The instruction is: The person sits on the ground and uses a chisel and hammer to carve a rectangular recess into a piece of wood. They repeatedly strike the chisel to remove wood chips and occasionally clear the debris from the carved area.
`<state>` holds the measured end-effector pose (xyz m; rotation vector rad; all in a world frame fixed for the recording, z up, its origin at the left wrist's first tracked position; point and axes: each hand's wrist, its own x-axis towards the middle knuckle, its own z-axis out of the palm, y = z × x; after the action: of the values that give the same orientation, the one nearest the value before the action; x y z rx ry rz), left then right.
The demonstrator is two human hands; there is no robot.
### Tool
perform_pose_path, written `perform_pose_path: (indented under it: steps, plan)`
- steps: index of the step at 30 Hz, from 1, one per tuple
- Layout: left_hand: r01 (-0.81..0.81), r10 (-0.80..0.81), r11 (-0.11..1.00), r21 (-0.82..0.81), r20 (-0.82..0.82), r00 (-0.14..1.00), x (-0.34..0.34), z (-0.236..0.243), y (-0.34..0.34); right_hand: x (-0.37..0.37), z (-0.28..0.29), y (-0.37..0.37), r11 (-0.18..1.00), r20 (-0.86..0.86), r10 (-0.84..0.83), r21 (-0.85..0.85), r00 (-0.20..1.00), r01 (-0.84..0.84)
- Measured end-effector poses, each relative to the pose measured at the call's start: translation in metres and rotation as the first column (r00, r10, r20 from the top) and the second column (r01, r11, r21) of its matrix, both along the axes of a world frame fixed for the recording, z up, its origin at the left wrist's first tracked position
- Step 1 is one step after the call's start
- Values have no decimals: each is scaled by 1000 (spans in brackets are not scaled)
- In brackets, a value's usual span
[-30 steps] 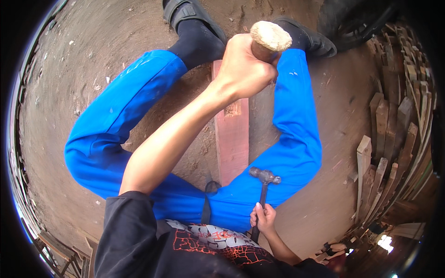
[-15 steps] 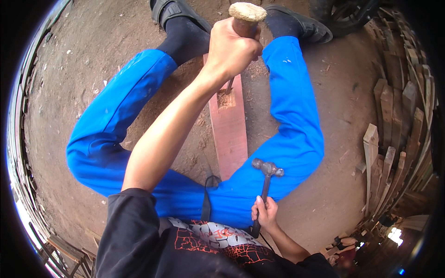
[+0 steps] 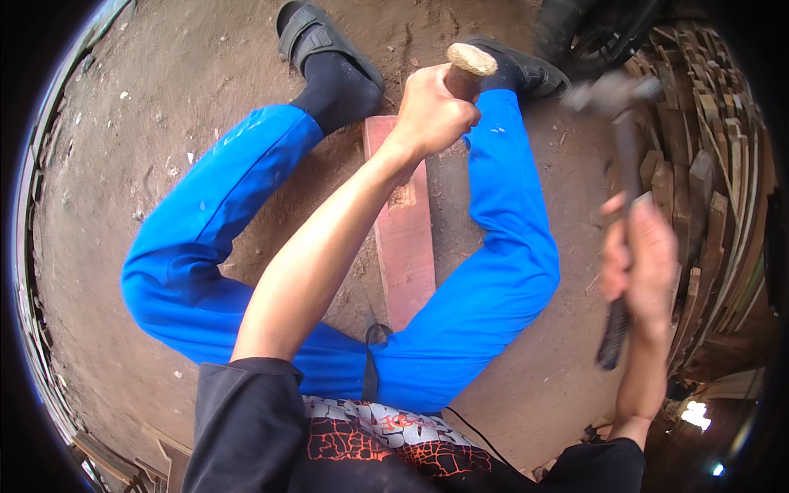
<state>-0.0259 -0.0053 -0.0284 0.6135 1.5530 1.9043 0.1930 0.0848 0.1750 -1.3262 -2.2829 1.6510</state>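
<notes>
My left hand [image 3: 431,115] is closed around the upright wooden handle of a chisel [image 3: 471,60], whose pale, frayed top sticks out above the fist. Its blade is hidden behind the hand and forearm. Below lies a reddish wooden plank [image 3: 407,259] on the ground between my legs, with a rough chipped recess [image 3: 403,195] partly covered by my wrist. Out to the right, my right hand [image 3: 645,259] grips a hammer [image 3: 628,160] by its dark handle. The hammer head is raised, apart from the chisel and smeared by motion.
Stacked wood offcuts [image 3: 711,177] line the right side. A black wheel [image 3: 596,33] stands at the far right, beyond my sandalled right foot. My blue-trousered legs [image 3: 209,193] flank the plank on bare dirt ground. More timber lies at the lower left.
My right hand has swung the hammer up and rightward from beside my right thigh. My left hand with the chisel has shifted slightly right and nearer in the picture.
</notes>
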Motion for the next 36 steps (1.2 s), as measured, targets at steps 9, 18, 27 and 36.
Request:
perform_pose_path:
  steps: [9,18,27,36]
  plan:
    - [55,-54,998,23,-47,997,-4,-12,4,-98,24,-3,977,-129,137,182,982,-112]
    - [-34,36,998,44,-36,999,-3,-7,5,-105,98,42,997,70,76,-9,995,-75]
    - [-40,41,999,-25,13,999,-15,-23,0,-138,50,0,988,589,95,45,803,-150]
    - [34,-35,998,-48,-13,999,-13,-13,5,-141,31,0,952,251,91,263,964,-158]
